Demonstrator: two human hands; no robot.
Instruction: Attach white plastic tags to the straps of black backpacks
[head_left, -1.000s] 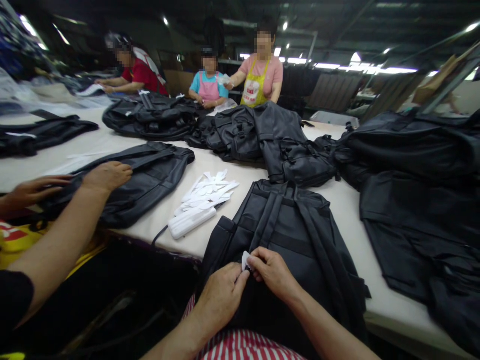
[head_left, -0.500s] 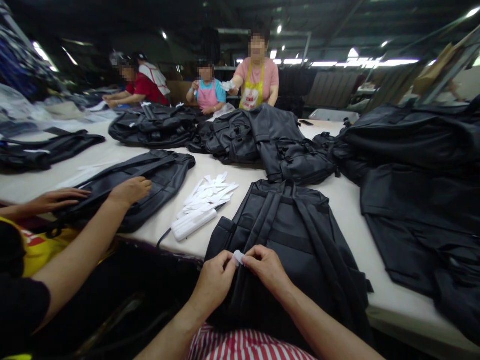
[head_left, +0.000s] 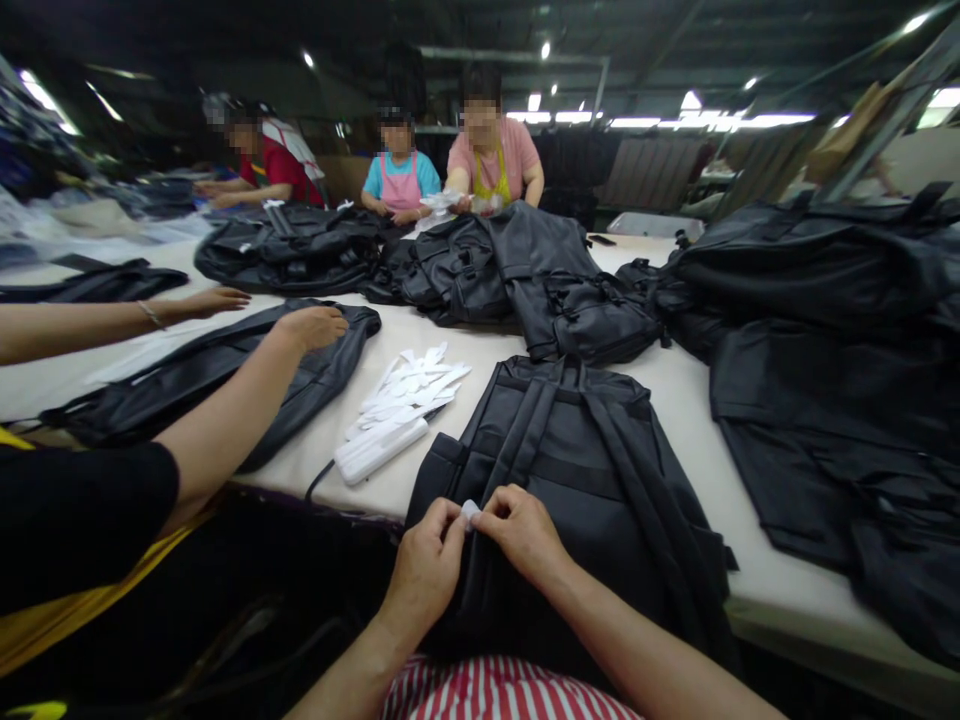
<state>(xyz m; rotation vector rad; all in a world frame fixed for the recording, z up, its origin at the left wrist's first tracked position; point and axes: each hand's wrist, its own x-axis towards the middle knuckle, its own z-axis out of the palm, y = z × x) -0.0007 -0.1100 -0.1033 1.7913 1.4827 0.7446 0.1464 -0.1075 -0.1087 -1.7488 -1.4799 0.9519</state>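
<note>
While a small white piece (head_left: 470,511) is being pinched just below the centre of the frame, its left side is being gripped between the thumb and fingertips of the left hand (head_left: 426,560) and its right side between those of the right hand (head_left: 523,533). Both hands are being held close together, clamped on the piece, over the lower left part of a black backpack (head_left: 577,485). Whether the piece is being joined to anything beneath cannot be told.

The backpack is being borne by a pale table (head_left: 682,415), and its lower end is being overlapped by both forearms. Striped cloth (head_left: 502,690) is being shown at the bottom edge.

Left of centre, white strips (head_left: 416,385) are being heaped near a long white case (head_left: 381,450). At the left, another black bag (head_left: 330,375) is being reached over by a co-worker's hand (head_left: 313,328); whether it is being touched cannot be told.

More bags are being piled across the upper middle (head_left: 540,270) and right (head_left: 832,420). Behind them, something whitish (head_left: 442,200) is being held out by a co-worker in a pink shirt (head_left: 517,150).
</note>
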